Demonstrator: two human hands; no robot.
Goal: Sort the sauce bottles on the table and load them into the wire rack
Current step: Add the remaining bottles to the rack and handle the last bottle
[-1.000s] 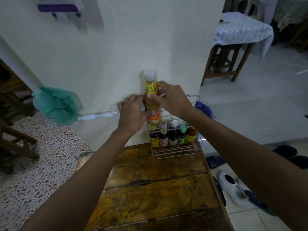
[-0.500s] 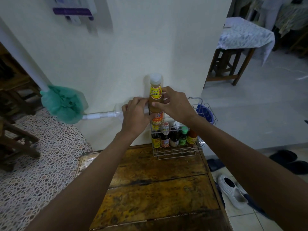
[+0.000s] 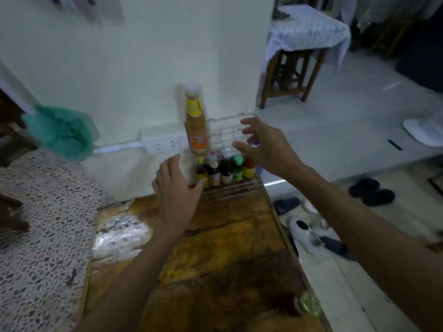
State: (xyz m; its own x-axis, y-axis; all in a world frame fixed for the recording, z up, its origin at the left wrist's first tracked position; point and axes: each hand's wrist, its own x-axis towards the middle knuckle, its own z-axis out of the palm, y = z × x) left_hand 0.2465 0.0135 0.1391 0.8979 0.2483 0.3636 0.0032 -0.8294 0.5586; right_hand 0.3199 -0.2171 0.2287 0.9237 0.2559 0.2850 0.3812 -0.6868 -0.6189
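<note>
Head view: tall orange-sauce bottle, white-capped

tall bottle upright in wire rack | small bottles below

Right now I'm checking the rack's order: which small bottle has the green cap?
The green-capped bottle, fourth from the left in the wire rack row, between a dark-capped bottle and the red-capped one.
</note>
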